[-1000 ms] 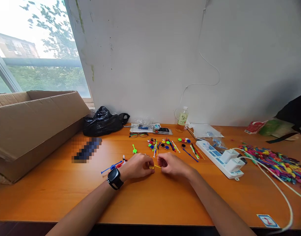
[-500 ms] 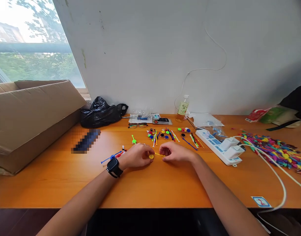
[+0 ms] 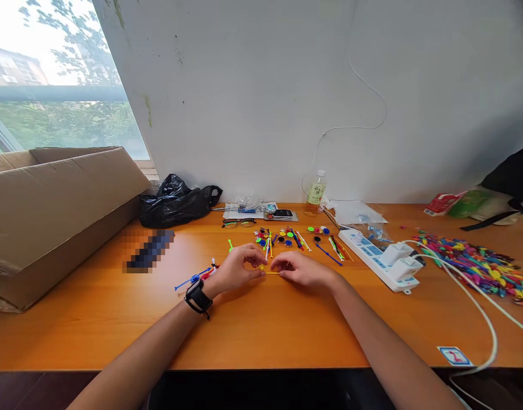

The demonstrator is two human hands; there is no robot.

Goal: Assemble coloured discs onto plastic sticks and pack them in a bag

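Note:
My left hand (image 3: 239, 266), with a black watch on the wrist, pinches a small yellow plastic disc (image 3: 262, 267), partly hidden by the fingers. My right hand (image 3: 303, 269) is closed on one end of a thin yellow plastic arrow (image 3: 271, 273). The arrow spans the gap between both hands, and its left end lies at my left fingertips by the disc. Whether the two parts are joined I cannot tell. Beside my left hand lie a blue arrow with a disc (image 3: 194, 279) and red and white pieces (image 3: 209, 271). A green arrow (image 3: 230, 245) shows just behind that hand.
Loose arrows and discs (image 3: 287, 237) lie beyond my hands. A white power strip (image 3: 378, 259) with plugs and cables stands right, near a colourful heap (image 3: 478, 262). Farther back are a bottle (image 3: 316, 191), glasses (image 3: 238, 223) and a black bag (image 3: 176, 202). A cardboard box (image 3: 60, 210) stands left.
My hands have come closer together. The yellow arrow now lies level across the gap, and the disc has tipped and is more hidden by the left fingers. The view has tilted slightly upward.

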